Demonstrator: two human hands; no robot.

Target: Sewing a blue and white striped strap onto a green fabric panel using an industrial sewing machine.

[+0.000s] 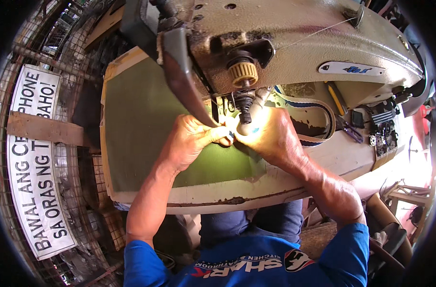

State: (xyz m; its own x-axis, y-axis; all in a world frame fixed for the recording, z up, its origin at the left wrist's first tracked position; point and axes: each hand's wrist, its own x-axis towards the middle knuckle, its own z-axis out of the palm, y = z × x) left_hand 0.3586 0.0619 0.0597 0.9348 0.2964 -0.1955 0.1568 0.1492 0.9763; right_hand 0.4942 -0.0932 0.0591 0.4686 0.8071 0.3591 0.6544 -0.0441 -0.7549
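Note:
Both hands meet under the head of a sewing machine (294,48), in the bright light by its needle area. My left hand (191,141) is closed in a pinch, thumb and fingertips together. Against it, my right hand (273,136) is also closed, its thumb toward the left fingertips. A small bit of something whitish and dark blue shows between them, too covered to name. Beside my right hand, a white strap with dark blue edging (330,119) loops out on the table. The needle tip and the stitching spot are hidden by hands and machine parts.
A green mat (141,124) covers the table's left part. A yellow-handled tool (336,98), purple-handled scissors (354,133) and a tray of small metal parts (384,138) lie to the right. A wire mesh with a white sign (40,191) stands at left.

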